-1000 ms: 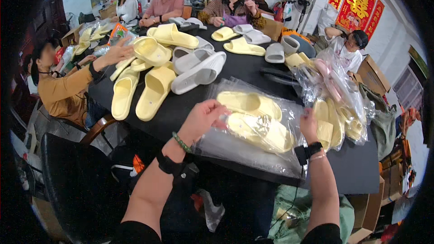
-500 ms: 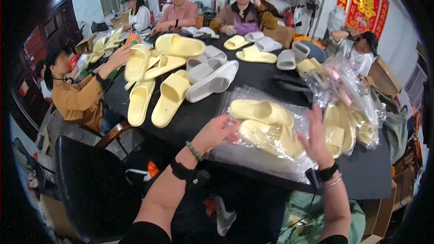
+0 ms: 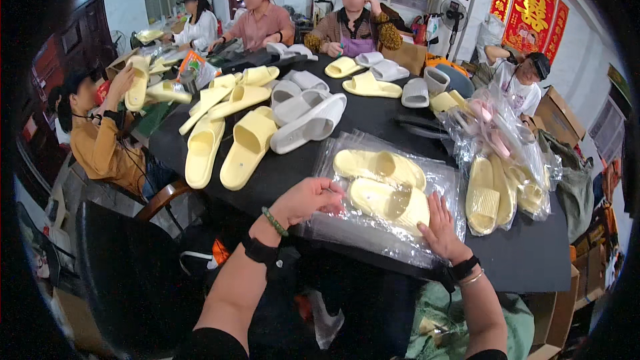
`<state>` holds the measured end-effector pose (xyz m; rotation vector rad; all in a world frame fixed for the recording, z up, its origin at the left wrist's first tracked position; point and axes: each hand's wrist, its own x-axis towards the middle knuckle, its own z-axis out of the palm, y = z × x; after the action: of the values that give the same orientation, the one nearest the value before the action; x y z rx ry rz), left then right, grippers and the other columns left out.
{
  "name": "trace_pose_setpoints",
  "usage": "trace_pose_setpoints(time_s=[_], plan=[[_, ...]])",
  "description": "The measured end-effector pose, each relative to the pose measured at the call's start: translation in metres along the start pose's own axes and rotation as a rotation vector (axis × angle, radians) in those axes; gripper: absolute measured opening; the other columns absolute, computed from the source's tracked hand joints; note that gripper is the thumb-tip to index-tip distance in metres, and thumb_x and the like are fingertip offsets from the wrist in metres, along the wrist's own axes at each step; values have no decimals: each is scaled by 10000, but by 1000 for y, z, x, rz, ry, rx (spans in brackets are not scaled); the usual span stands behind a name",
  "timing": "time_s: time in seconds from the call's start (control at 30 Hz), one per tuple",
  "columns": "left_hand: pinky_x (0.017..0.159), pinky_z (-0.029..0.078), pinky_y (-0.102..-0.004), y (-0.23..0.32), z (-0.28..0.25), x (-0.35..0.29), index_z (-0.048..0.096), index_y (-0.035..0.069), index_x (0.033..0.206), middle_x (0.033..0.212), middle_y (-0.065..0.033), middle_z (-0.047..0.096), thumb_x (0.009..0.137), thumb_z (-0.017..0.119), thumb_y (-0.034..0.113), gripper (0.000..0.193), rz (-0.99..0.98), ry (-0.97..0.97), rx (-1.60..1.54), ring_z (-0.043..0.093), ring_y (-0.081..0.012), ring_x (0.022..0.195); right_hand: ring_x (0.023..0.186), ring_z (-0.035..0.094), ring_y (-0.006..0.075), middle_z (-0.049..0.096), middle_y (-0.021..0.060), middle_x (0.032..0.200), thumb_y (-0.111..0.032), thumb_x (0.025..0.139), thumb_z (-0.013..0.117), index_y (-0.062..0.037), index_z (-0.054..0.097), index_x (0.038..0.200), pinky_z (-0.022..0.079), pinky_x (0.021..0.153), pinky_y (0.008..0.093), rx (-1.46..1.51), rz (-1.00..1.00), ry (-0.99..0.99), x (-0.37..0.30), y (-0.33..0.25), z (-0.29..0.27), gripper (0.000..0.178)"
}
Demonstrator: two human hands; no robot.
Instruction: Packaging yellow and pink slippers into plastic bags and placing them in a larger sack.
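Note:
A pair of yellow slide slippers [image 3: 379, 198] lies inside a clear plastic bag [image 3: 370, 243] at the near edge of the table. My left hand [image 3: 305, 201] is at the bag's left end, its fingers curled together on the plastic beside the nearer slipper's heel. With fingers stretched out, my right hand [image 3: 443, 230] rests on the bag's right side, against the toe end of the nearer slipper. It grips nothing.
Loose yellow slippers [image 3: 250, 147] and grey slippers [image 3: 310, 120] lie left of the bag on the black table [image 3: 527, 253]. Several bagged slippers [image 3: 493, 193] are heaped to the right. A co-worker [image 3: 110, 140] at the left lifts a yellow slipper [image 3: 137, 85]; others sit across the table.
My right hand has come down from above onto the bag's right side. My left hand stays at the left end. The co-worker on the left has taken a yellow slipper from the pile.

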<state>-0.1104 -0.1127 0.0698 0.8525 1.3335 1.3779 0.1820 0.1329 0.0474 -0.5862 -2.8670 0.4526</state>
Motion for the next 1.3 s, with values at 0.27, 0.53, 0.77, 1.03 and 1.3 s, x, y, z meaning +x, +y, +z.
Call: trace_pose_setpoints(time_s=[0.27,0.53,0.77,1.03,1.3], plan=[[820,563,-314,-4,-5,6,598,-20,1096,944,-120,701,953,608,103,189,26,-21,-26,696,-190,865,1494,67,377,69,257,1601,-465,999,438,1,110,1536,122,1197,458,279,-2,20,23,48,-25,783],[819,559,-307,1,-9,9,603,-11,1056,943,-131,707,958,610,120,164,50,-25,26,697,-188,864,1494,94,364,121,262,1590,-448,994,481,6,111,1534,152,1188,460,103,-83,74,40,52,-34,797],[838,557,-320,0,-8,8,614,-14,1021,935,-127,708,949,626,128,160,21,-38,19,700,-200,866,1497,82,360,125,244,1597,-531,1014,273,35,73,1533,76,1191,458,59,105,-94,32,73,12,794],[807,553,-324,-4,-20,10,628,-7,1000,941,-126,705,1007,547,257,275,-48,-42,-282,696,-201,862,1501,51,354,125,239,1598,-518,1008,294,44,33,1529,57,1195,456,82,114,-113,33,70,11,810],[781,561,-296,-14,-14,16,617,2,1107,1016,-104,700,992,550,154,202,-13,44,93,690,-168,879,1501,36,358,96,229,1606,-547,982,364,10,42,1541,60,1193,480,99,82,-64,29,76,11,852]])
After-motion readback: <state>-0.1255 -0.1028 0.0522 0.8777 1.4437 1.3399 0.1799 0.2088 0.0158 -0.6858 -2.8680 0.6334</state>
